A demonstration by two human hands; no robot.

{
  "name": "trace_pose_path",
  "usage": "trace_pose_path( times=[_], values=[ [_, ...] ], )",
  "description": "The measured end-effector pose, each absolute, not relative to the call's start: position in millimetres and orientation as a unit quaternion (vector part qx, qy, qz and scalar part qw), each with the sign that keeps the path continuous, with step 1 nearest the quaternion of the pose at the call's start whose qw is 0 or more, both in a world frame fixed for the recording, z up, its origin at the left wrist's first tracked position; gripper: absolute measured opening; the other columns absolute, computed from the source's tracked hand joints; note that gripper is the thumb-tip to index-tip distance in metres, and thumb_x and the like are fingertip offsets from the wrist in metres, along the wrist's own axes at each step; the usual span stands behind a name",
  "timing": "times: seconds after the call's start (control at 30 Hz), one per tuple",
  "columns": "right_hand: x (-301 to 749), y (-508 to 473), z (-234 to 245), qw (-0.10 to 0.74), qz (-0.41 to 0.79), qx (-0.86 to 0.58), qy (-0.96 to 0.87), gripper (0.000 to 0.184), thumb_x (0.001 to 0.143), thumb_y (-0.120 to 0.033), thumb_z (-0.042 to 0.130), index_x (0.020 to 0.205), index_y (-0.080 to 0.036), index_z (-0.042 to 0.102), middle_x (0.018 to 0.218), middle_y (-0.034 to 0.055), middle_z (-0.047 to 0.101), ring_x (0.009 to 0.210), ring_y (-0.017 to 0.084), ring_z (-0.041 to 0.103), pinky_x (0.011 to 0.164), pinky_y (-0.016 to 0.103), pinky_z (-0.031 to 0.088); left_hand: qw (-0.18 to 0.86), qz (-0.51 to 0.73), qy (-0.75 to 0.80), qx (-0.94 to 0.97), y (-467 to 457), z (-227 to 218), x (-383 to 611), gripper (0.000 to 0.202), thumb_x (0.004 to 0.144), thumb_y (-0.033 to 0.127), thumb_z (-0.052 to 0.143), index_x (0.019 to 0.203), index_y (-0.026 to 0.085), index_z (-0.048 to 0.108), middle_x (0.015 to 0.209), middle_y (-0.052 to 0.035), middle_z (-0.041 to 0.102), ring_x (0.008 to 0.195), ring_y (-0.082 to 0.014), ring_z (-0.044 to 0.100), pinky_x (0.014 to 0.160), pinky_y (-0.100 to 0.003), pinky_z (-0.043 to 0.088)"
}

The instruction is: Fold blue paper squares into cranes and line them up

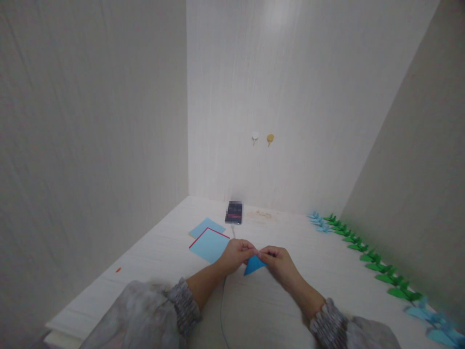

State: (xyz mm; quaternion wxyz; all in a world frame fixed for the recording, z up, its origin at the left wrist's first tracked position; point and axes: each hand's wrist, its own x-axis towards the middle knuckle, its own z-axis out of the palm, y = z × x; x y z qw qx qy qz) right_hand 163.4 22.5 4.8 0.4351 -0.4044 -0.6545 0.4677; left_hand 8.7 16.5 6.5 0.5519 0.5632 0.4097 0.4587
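A small folded piece of blue origami paper point(254, 264), triangular in outline, is held between my two hands above the table. My left hand point(237, 255) pinches its upper left part with thumb and forefinger. On the other side my right hand point(278, 261) grips the upper right part, and the fingertips of both hands meet at the top edge. The fingers cover part of the paper there. Just left of my left hand lies a light blue square sheet point(209, 245) with red along its two far edges. Behind it is another blue sheet point(207, 227).
A phone point(234, 213) stands near the back wall, its cable point(222, 310) running toward me between my arms. Along the right wall runs a row of folded green paper figures point(370, 256), with light blue ones point(319, 222) at the far end. An orange scrap point(118, 270) lies left.
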Motion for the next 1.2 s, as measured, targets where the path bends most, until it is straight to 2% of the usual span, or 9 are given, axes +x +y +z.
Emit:
trace_pose_path(
  times=[0.27, 0.53, 0.8, 1.03, 1.2],
  values=[
    [163, 23, 5, 0.437, 0.459, -0.398, -0.663, 0.015, 0.060, -0.028, 0.057, 0.055, -0.014, 0.059, 0.047, -0.0026, 0.052, 0.047, 0.010, 0.045, 0.049, 0.022, 0.033, 0.561, 0.464, 0.414, 0.546, 13, 13, 11, 0.024, 0.055, 0.032, 0.061, 0.063, 0.010, 0.056, 0.049, 0.0012, 0.053, 0.043, -0.0069, 0.045, 0.044, -0.020, 0.036],
    [169, 24, 14, 0.425, 0.473, -0.413, -0.653, 0.018, 0.063, -0.027, 0.053, 0.053, -0.013, 0.059, 0.045, -0.0001, 0.053, 0.046, 0.011, 0.047, 0.049, 0.022, 0.035, 0.547, 0.497, 0.429, 0.520, 14, 15, 7, 0.024, 0.055, 0.031, 0.060, 0.064, 0.010, 0.056, 0.052, 0.0007, 0.054, 0.045, -0.0070, 0.046, 0.046, -0.020, 0.036],
    [181, 29, 16, 0.458, 0.497, -0.414, -0.609, 0.026, 0.062, -0.036, 0.056, 0.051, -0.013, 0.058, 0.044, 0.0010, 0.053, 0.041, 0.010, 0.045, 0.046, 0.023, 0.035, 0.542, 0.523, 0.424, 0.502, 20, 10, 4, 0.025, 0.057, 0.034, 0.059, 0.063, 0.010, 0.055, 0.051, 0.0014, 0.052, 0.045, -0.0069, 0.046, 0.047, -0.020, 0.037],
    [182, 29, 17, 0.491, 0.473, -0.415, -0.603, 0.033, 0.066, -0.045, 0.051, 0.060, -0.014, 0.060, 0.052, 0.0025, 0.055, 0.047, 0.012, 0.048, 0.050, 0.024, 0.039, 0.526, 0.532, 0.437, 0.498, 20, 14, 3, 0.024, 0.057, 0.034, 0.059, 0.060, 0.010, 0.054, 0.049, 0.0023, 0.050, 0.043, -0.0056, 0.043, 0.045, -0.019, 0.035],
    [175, 24, 15, 0.454, 0.439, -0.402, -0.663, 0.027, 0.064, -0.039, 0.056, 0.066, -0.013, 0.061, 0.056, 0.0011, 0.057, 0.050, 0.011, 0.048, 0.051, 0.023, 0.038, 0.524, 0.526, 0.434, 0.511, 22, 9, 5, 0.027, 0.058, 0.036, 0.058, 0.063, 0.010, 0.056, 0.049, 0.0019, 0.051, 0.043, -0.0059, 0.044, 0.045, -0.019, 0.035]
  ],
)
